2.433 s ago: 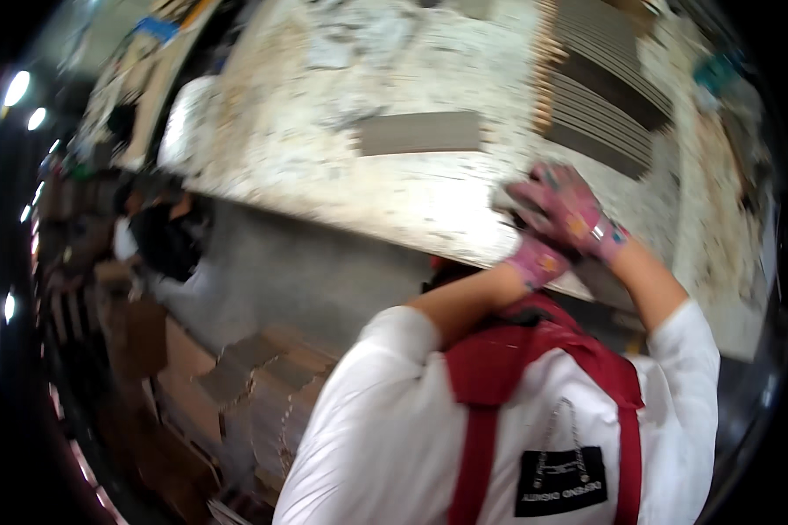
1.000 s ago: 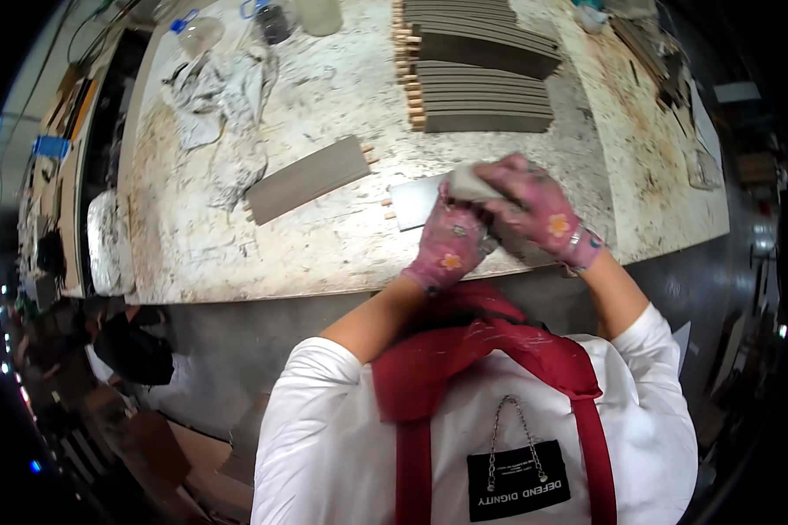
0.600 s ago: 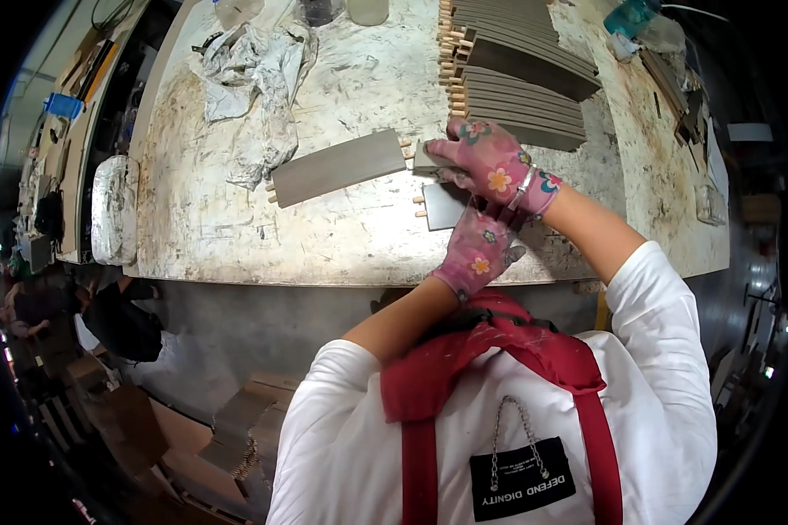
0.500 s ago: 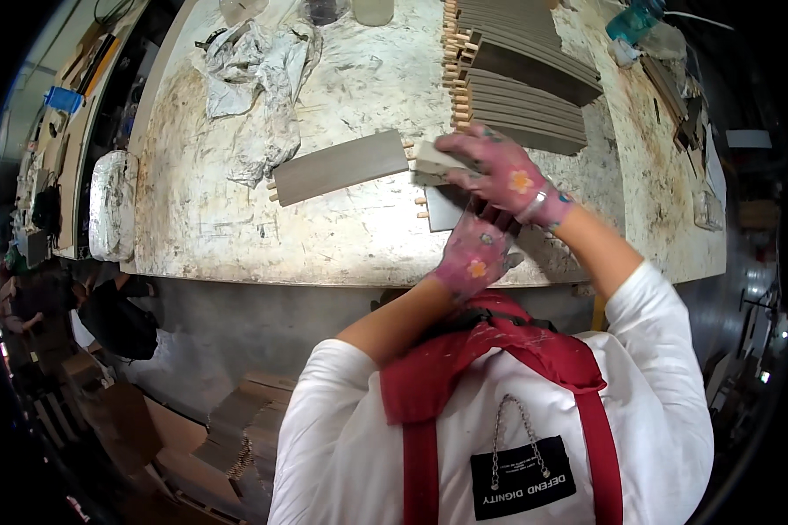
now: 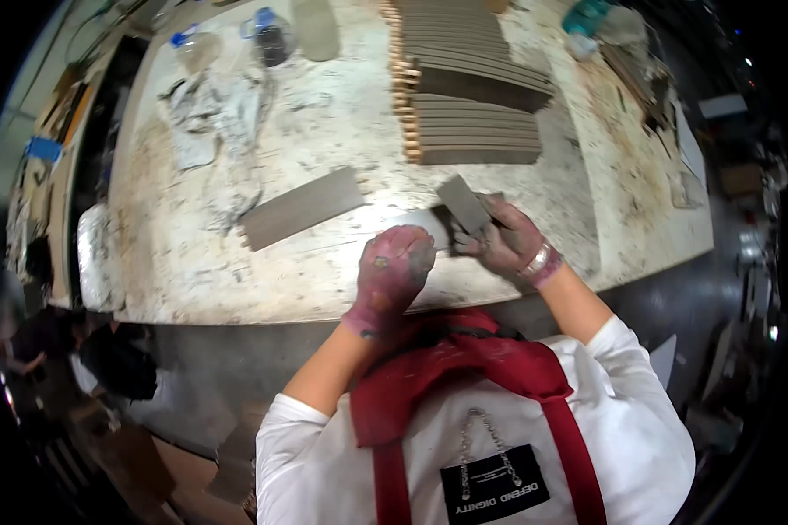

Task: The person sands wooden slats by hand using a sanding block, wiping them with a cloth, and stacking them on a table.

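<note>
My left hand [image 5: 394, 267], in a pink patterned glove, is curled over the left end of a small grey board [image 5: 427, 226] near the table's front. Its dowel end is hidden under the fingers. In my right hand [image 5: 512, 238], also gloved, is a rectangular block with a grey face [image 5: 461, 203], probably a sanding block, tilted up above the board's right part. The lower right fingers are close to the board; whether they touch it I cannot tell. Left of both hands lies another grey-brown board [image 5: 305, 208], flat and slanted, with a peg at its left end.
Rows of grey-brown boards with wooden dowels [image 5: 477, 131] lie stacked at the far middle. A crumpled rag [image 5: 210, 109] and several plastic bottles [image 5: 315, 31] are at the far left. A wrapped white bundle [image 5: 101, 258] sits past the table's left edge.
My hands have drawn apart: the left moved left onto the board's end, the right moved down with the block. The block has turned from its pale side to its grey face. The view has shifted.
</note>
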{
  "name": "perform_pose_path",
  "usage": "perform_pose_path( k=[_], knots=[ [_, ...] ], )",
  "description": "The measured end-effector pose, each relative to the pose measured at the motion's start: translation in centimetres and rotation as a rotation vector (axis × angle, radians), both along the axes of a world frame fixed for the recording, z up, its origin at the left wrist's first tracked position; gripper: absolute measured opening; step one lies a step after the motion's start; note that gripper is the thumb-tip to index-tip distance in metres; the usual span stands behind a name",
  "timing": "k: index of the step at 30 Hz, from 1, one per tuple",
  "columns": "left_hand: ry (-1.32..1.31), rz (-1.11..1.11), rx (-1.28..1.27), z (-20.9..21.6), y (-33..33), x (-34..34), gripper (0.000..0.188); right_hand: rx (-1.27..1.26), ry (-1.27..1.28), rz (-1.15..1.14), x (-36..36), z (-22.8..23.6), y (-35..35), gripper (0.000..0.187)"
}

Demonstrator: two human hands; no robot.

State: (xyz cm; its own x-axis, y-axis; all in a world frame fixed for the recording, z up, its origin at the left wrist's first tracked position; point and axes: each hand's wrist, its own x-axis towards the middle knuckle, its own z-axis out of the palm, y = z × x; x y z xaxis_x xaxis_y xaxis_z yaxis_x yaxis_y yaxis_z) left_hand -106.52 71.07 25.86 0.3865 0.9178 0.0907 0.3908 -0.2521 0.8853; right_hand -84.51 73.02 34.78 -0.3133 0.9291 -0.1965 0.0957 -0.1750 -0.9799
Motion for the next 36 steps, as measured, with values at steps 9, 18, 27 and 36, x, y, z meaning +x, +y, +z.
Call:
perform_pose_path(
  k=[9, 18, 27, 36],
  knots=[
    [0.525, 0.078, 0.367, 2.0, 0.3, -2.7, 0.081, 0.197, -0.197, -0.149, 1.5, -4.0, 0.7, 0.051],
    [0.621, 0.084, 0.498, 3.2, -2.2, -1.3, 0.068, -0.217, 0.620, -0.161, 5.8, -8.9, 0.2, 0.053],
    [-0.638, 0.303, -0.462, 2.7, -2.6, -2.5, 0.098, -0.059, 0.288, -0.297, 1.2, -3.4, -1.7, 0.044],
    [-0.276, 0.260, -0.181, 7.8, -2.7, -2.2, 0.090, 0.867, -0.661, 0.084, -5.3, 2.8, -3.7, 0.038]
  ],
)
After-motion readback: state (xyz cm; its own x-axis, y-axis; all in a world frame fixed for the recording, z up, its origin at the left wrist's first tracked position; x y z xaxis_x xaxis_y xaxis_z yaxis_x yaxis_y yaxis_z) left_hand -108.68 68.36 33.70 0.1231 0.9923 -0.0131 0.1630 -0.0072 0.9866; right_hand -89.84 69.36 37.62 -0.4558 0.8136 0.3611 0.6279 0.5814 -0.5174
